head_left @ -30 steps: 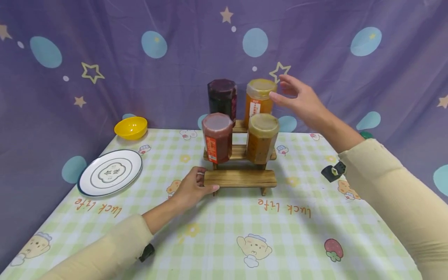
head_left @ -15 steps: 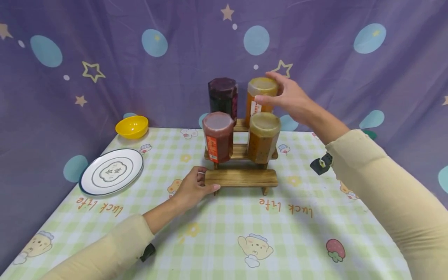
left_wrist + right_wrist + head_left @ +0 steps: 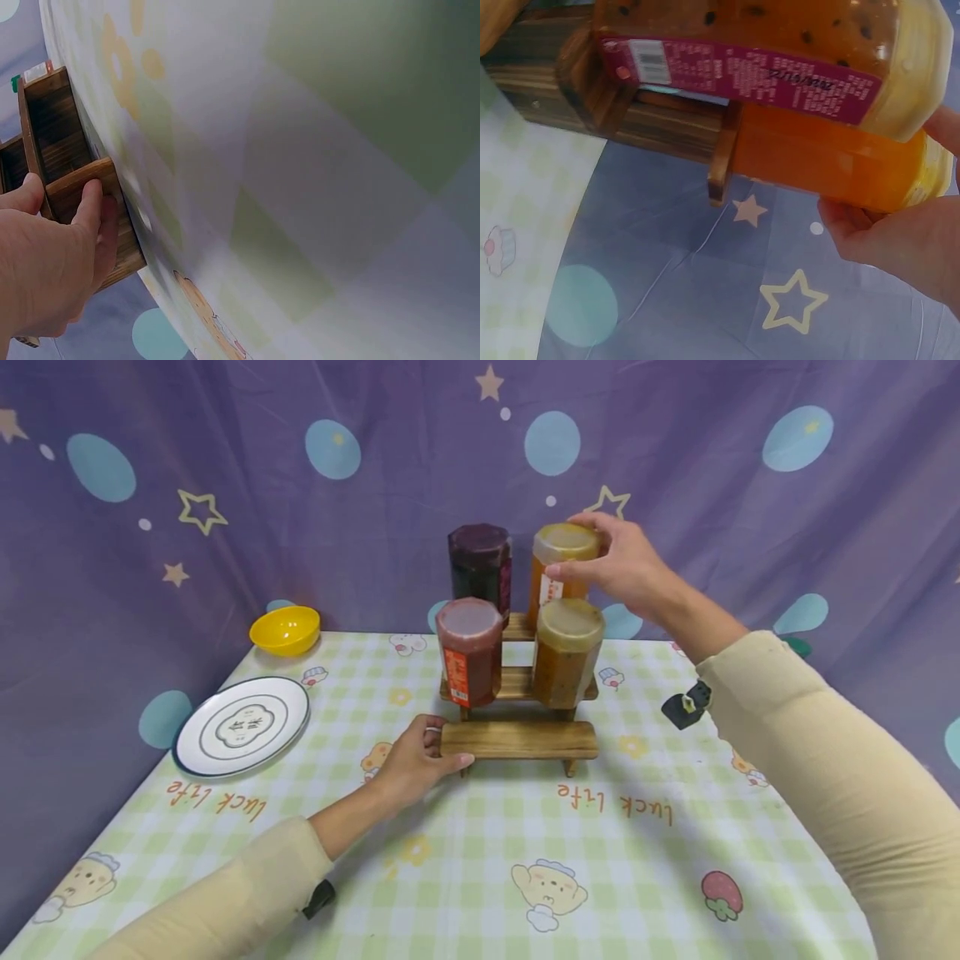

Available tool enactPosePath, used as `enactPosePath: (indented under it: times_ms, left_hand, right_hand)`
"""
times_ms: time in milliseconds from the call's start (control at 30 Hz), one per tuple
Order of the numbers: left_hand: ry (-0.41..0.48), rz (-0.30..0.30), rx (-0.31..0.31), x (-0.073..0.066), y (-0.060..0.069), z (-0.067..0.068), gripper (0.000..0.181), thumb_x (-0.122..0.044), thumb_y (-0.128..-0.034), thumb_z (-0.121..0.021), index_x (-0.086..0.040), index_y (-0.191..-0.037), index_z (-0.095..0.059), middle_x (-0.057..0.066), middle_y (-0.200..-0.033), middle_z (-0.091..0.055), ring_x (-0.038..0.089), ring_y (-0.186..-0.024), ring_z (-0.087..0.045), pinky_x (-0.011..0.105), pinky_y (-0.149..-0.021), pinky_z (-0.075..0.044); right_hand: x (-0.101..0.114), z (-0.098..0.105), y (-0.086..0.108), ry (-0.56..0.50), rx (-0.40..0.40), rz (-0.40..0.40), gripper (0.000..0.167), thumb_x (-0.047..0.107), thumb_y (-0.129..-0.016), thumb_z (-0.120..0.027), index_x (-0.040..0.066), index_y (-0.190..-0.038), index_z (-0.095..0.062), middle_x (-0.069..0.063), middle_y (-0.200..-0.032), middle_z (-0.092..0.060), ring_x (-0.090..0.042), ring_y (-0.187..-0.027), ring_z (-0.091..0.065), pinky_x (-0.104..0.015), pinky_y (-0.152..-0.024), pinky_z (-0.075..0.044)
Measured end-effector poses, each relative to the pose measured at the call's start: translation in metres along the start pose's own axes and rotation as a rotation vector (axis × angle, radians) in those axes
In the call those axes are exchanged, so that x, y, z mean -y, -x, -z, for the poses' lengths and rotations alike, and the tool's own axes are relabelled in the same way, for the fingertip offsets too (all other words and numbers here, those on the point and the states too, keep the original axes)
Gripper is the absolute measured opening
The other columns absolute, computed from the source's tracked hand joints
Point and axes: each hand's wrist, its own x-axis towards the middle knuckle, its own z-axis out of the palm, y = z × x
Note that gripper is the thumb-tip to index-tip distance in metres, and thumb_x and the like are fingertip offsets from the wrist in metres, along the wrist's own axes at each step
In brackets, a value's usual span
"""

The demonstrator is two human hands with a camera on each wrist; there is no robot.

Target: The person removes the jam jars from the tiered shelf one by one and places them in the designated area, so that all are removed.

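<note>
A three-step wooden rack (image 3: 525, 741) bears jam jars on its upper two steps. My left hand (image 3: 408, 768) grips the left end of the bare lowest step; in the left wrist view its fingers lie against the end support (image 3: 105, 176). Around the lid of the orange jam jar (image 3: 538, 585), at the top right, my right hand (image 3: 630, 564) has its thumb in front and fingers behind. That jar still stands on its step. Just before it is a brown jar with dark seeds (image 3: 772, 30). A dark purple jar (image 3: 476, 568) stands top left, above a reddish jar (image 3: 471, 652).
On the table's left lie a white plate (image 3: 202, 739) with a dark rim and, behind it, a yellow bowl (image 3: 285, 631). A checked cloth (image 3: 450, 877) covers the table. The purple curtain (image 3: 405, 468) hangs close behind the rack.
My right hand has moved left from beside the orange jar and closed around its lid. The left hand has stayed on the rack's lowest step. The jars have not moved.
</note>
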Motion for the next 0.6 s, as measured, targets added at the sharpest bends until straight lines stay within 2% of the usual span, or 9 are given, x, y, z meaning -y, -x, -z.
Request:
enactPosePath:
  times_ms: [167, 367, 600]
  left_hand:
    - [0.011, -0.001, 0.012, 0.0, 0.0, -0.002, 0.071, -0.023, -0.0813, -0.079, -0.006, -0.136, -0.038, 0.016, -0.129, -0.052, 0.024, -0.103, -0.051, 0.031, -0.079, -0.046]
    - [0.009, 0.004, 0.017, 0.001, 0.001, -0.002, 0.071, -0.022, -0.0814, -0.079, -0.007, -0.137, -0.037, 0.015, -0.13, -0.051, 0.024, -0.103, -0.051, 0.031, -0.079, -0.047]
    - [0.008, 0.008, 0.003, 0.0, 0.0, 0.0, 0.071, -0.022, -0.0812, -0.08, -0.006, -0.136, -0.038, 0.015, -0.128, -0.053, 0.025, -0.106, -0.053, 0.031, -0.08, -0.048]
  right_hand:
    - [0.002, 0.003, 0.002, 0.006, -0.023, -0.026, 0.075, 0.027, -0.079, -0.081, 0.012, -0.142, -0.043, -0.009, -0.123, -0.055, -0.021, -0.105, -0.054, -0.032, -0.089, -0.045]
    - [0.001, 0.013, 0.004, -0.046, -0.087, -0.027, 0.071, 0.025, -0.078, -0.082, 0.012, -0.139, -0.048, -0.006, -0.122, -0.055, -0.019, -0.106, -0.053, -0.027, -0.087, -0.045]
    - [0.003, 0.03, 0.008, -0.099, -0.128, -0.066, 0.078, 0.024, -0.079, -0.081, 0.012, -0.144, -0.041, -0.006, -0.13, -0.049, -0.021, -0.117, -0.048, -0.033, -0.101, -0.039]
